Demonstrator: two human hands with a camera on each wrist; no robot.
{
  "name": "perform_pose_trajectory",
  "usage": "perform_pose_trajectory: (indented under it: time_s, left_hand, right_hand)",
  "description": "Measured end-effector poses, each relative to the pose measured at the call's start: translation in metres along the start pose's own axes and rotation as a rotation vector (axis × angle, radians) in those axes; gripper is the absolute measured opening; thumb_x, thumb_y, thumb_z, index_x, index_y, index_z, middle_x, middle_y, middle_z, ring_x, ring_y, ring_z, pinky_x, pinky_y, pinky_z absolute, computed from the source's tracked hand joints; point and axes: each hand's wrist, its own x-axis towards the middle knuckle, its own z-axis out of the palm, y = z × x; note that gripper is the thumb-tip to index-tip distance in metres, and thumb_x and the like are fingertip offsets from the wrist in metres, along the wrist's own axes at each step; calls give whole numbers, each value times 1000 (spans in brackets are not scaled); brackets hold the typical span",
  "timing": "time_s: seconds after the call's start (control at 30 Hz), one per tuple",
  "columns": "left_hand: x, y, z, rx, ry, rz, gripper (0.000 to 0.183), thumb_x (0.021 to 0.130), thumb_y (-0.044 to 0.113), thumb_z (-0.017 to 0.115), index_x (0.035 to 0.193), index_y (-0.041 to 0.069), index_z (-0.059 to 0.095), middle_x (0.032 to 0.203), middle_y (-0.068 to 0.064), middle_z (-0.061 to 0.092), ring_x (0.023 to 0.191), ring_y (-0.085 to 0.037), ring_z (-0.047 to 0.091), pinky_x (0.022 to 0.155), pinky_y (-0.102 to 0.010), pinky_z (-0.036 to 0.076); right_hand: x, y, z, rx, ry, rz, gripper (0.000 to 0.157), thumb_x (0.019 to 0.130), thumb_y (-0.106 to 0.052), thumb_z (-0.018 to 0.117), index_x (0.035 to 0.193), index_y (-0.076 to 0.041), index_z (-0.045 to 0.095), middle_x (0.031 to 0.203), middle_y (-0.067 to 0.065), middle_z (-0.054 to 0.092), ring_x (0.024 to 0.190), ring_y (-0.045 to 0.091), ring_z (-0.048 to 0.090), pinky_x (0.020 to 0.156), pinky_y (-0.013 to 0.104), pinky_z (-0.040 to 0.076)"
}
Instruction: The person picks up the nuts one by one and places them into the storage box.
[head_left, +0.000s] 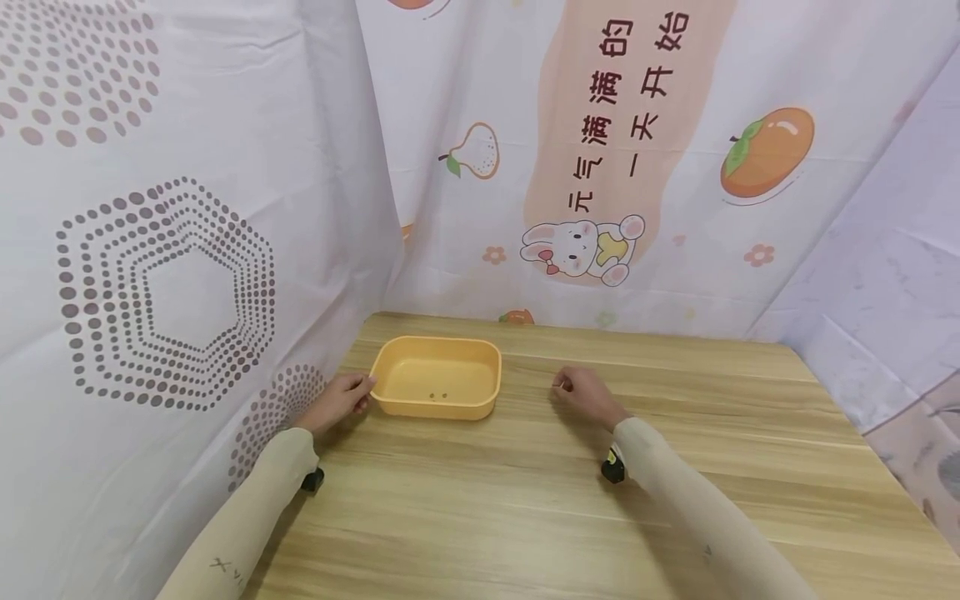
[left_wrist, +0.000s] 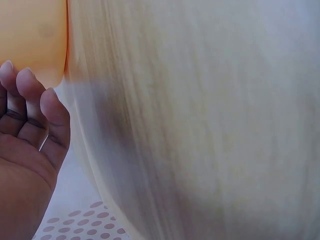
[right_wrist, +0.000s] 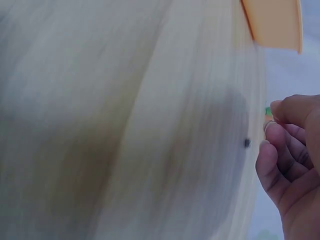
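A yellow-orange rectangular plastic basin (head_left: 401, 411) stands on the wooden table, with small dark specks (head_left: 438, 396) on its floor. At its left end my left hand (head_left: 341, 402) grips the rim; the left wrist view shows curled fingers (left_wrist: 54, 112) beside the basin's wall, with the thumb hidden. My right hand (head_left: 588, 395) is over the table to the right of the basin, apart from it. Its thumb and forefinger come together, but whether something tiny sits between them is unclear. A small dark piece (right_wrist: 247, 143) appears near those fingertips, its kind too small to tell.
The wood-grain table (head_left: 450, 517) ends at a white curtain (head_left: 480, 275) with fruit and rabbit prints at the back. A dotted white curtain (head_left: 322, 208) hangs close along the left side, near my left arm. Another pale cloth (head_left: 862, 283) is at the right.
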Motion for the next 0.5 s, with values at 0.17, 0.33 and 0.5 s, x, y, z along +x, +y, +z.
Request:
perform_pose_trajectory:
  time_s: [0.17, 0.33, 0.5]
  left_hand:
    - [1, -1, 0, -9, -2, 1, 46, 100, 39, 47, 81, -2, 55, 71, -8, 55, 60, -18, 49, 50, -27, 44]
    - [0, -1, 0, -10, -7, 9, 44, 101, 37, 47, 81, 0, 55, 72, -9, 55, 61, -18, 49, 50, -28, 44]
    - [-1, 1, 0, -7, -7, 10, 39, 102, 32, 45, 82, 0, 55, 73, -10, 55, 62, -20, 49, 51, -29, 44]
  right_hand:
    - [-7, 10, -6, -2, 4, 28, 4, 88, -15, 67, 88, -10, 67, 82, 0, 65, 77, 15, 60, 70, 34, 50]
    - [-11, 20, -10, -36, 14, 23, 6, 90, -13, 64, 89, -9, 68, 82, 0, 65, 75, 14, 58, 68, 33, 48]
    - [-14, 25, -12, -40, 26, 32, 8, 91, -11, 62, 91, -6, 68, 80, 1, 63, 70, 14, 55, 65, 32, 47]
